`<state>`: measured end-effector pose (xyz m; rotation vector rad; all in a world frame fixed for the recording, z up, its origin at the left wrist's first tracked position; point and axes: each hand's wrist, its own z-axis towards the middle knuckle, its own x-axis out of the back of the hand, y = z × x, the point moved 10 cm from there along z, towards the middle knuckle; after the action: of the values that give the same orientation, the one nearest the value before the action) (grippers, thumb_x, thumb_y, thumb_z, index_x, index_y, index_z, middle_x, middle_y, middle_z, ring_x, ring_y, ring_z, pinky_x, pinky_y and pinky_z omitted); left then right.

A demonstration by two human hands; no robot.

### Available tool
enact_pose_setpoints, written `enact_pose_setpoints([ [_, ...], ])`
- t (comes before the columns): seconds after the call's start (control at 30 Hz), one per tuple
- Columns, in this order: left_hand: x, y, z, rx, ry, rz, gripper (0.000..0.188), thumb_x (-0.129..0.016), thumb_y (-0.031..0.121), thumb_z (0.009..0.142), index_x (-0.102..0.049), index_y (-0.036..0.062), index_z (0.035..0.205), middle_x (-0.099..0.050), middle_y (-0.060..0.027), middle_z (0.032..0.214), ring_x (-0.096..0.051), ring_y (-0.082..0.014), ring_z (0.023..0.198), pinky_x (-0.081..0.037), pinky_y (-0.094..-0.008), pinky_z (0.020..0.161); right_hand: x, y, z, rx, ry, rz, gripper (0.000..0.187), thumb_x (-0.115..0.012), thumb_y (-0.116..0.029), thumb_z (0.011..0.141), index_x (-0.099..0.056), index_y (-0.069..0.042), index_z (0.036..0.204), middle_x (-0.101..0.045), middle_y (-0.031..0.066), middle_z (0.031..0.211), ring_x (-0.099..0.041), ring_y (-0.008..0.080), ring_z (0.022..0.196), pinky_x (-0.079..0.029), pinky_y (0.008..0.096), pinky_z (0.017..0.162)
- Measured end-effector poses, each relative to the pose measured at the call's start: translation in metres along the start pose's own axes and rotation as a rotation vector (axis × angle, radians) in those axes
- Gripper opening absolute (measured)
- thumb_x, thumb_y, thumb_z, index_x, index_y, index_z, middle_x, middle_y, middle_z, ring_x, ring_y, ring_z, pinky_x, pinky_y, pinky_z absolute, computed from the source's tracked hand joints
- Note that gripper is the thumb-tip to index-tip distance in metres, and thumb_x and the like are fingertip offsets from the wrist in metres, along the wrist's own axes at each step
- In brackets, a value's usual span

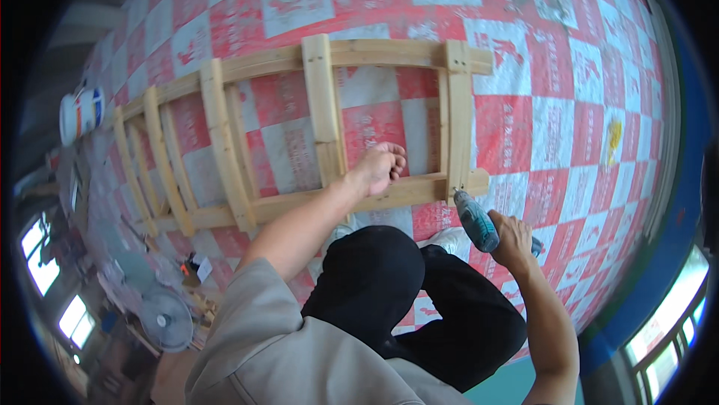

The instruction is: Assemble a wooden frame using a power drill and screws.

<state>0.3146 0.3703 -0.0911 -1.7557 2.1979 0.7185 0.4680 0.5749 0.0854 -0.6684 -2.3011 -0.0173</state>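
Observation:
A wooden ladder-like frame (pixel 318 105) of pale planks lies on the floor in front of my knees, its slats crossing two long rails. My right hand (pixel 513 240) is wrapped round the grip of a teal and dark cordless drill (pixel 477 223). The drill's tip points at the near right corner, where the end slat (pixel 459 128) crosses the near rail (pixel 408 189); whether it touches a screw there is too small to tell. Over the near rail, beside the second slat from the right, my left hand (pixel 378 169) is closed with curled fingers. What they hold, if anything, is hidden.
Red and white checked sheeting (pixel 554 128) covers the floor, with a yellow patch (pixel 615 135) at the right. A white bucket (pixel 81 115) stands past the frame's far left end. At the lower left are a round fan (pixel 166 320) and assorted clutter.

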Motion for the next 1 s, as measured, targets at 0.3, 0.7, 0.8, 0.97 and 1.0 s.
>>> enact_pose_setpoints([
  [0.3, -0.023, -0.045, -0.158, 0.058, 0.086, 0.002, 0.011, -0.047, 0.0, 0.098, -0.047, 0.0048, 0.108, -0.065, -0.0158, 0.1, -0.066, -0.0201, 0.078, -0.055, -0.0326, 0.067, 0.016, -0.031, 0.014, 0.27, -0.046, -0.258, 0.021, -0.065, -0.012, 0.08, -0.064, -0.014, 0.1, -0.071, 0.0148, 0.087, -0.068, 0.0369, 0.088, -0.048, 0.0495, 0.078],
  [0.7, 0.06, -0.08, -0.33, -0.086, 0.288, -0.225, 0.006, -0.053, 0.011, 0.103, -0.052, 0.0067, 0.107, -0.067, -0.0122, 0.092, -0.068, -0.017, 0.068, -0.054, -0.0288, 0.055, 0.093, -0.112, -0.142, 0.272, -0.024, 0.448, 0.023, -0.071, -0.006, 0.081, -0.069, -0.003, 0.104, -0.07, 0.0171, 0.08, -0.071, 0.0305, 0.073, -0.052, 0.0393, 0.063],
  [0.8, 0.063, -0.076, -0.353, -0.152, 0.346, -0.4, 0.009, -0.053, 0.01, 0.102, -0.048, 0.0068, 0.109, -0.068, -0.0131, 0.09, -0.069, -0.0183, 0.068, -0.052, -0.028, 0.054, 0.076, -0.182, -0.177, 0.201, -0.046, 0.617, 0.014, -0.072, -0.011, 0.086, -0.068, -0.002, 0.096, -0.067, 0.0052, 0.076, -0.062, 0.0149, 0.067, -0.049, 0.0344, 0.062],
  [0.97, 0.076, -0.063, -0.372, -0.26, 0.302, -0.747, 0.007, -0.061, 0.009, 0.098, -0.056, 0.0062, 0.102, -0.069, -0.01, 0.085, -0.063, -0.0121, 0.062, -0.048, -0.0264, 0.053, 0.037, -0.274, -0.201, 0.161, -0.213, 0.742, 0.014, -0.071, -0.014, 0.09, -0.065, -0.005, 0.099, -0.064, 0.0018, 0.082, -0.058, 0.0121, 0.073, -0.048, 0.0336, 0.063],
  [1.0, 0.081, -0.064, -0.376, -0.314, 0.284, -0.839, 0.008, -0.065, 0.012, 0.097, -0.059, 0.0061, 0.097, -0.068, -0.0083, 0.084, -0.059, -0.0098, 0.059, -0.046, -0.024, 0.051, 0.022, -0.285, -0.204, 0.101, -0.342, 0.754, 0.016, -0.071, -0.015, 0.091, -0.065, -0.004, 0.101, -0.065, 0.0028, 0.084, -0.059, 0.0132, 0.076, -0.049, 0.0335, 0.067],
])
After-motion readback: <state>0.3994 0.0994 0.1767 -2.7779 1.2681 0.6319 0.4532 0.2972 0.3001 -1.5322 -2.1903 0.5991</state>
